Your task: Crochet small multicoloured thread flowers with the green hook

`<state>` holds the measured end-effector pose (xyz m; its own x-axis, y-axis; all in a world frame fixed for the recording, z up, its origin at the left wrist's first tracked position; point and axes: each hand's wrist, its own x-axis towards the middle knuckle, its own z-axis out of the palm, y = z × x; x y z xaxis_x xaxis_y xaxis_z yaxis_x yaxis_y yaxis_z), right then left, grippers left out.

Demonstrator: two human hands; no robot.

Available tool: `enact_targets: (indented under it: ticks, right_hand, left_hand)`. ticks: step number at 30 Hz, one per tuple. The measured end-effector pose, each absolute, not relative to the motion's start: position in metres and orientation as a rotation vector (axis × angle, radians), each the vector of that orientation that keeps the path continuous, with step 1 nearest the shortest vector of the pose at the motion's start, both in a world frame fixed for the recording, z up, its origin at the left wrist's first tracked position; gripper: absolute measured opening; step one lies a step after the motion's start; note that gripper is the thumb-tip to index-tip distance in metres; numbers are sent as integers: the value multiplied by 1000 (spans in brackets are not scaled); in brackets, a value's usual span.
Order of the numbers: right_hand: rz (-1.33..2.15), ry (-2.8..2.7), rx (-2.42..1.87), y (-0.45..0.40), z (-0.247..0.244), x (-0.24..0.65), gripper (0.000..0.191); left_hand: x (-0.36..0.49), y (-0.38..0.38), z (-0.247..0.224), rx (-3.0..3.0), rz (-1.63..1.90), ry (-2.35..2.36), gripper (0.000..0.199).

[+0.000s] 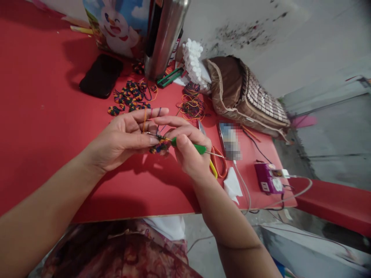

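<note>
My left hand (121,137) pinches a small multicoloured crochet piece (159,146) between thumb and fingers. Strands of coloured yarn (145,119) run over its raised index finger. A green-handled crochet hook (199,148) is gripped in my right hand (189,143), its metal tip reaching the piece beside my left thumb. The hook's other thin metal end points right. Beyond my hands lie a loose tangle of multicoloured yarn (193,106) and a heap of small finished crochet pieces (131,94).
On the red table (43,116) are a black phone (101,76), a steel bottle (166,36), a green box cutter (171,78), orange-handled scissors (222,164), a charging phone (228,141) and a purple power socket (268,177). A brown bag (246,92) stands by the wall.
</note>
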<state>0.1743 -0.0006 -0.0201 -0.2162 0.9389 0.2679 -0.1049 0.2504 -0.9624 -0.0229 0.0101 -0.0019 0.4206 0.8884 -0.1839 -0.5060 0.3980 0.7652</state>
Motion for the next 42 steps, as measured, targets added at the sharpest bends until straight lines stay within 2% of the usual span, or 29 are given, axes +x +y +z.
enact_targets:
  ticks: [5,9,13,20,21,25,31,36,42]
  right_hand:
    - [1517,-1208,-729,5,-19,173,48]
    - [1556,-1100,-614,9,-16,172,43]
    - [1535,-1190,-532,11,-21,169,37]
    - [1310,-1361,-468,8,-38,168,18]
    - [1306,-1378,-467,8,-39,169,18]
    - [1342,-1411,-483,8,-41,171,20]
    - [1377,-1406,-502,7,-31,174,23]
    - [1513,-1347,-471,9,-20,175,34]
    - [1426,-1305,-415,13,-18,179,32]
  left_hand:
    - [-16,10,1,947,967,662,26]
    - [-15,10,0,959,1042,737,31]
    - [-16,10,-2,700,1002,691,32]
    - [-8,10,-11,395,999,626,12]
    - [-7,9,-12,385,1002,628,12]
    - [-4,6,-8,420,1025,659,28]
    - [-8,7,-1,515,1052,717,14]
    - [-11,11,-6,518,1013,684,21]
    - [-12,11,-8,866,941,808,17]
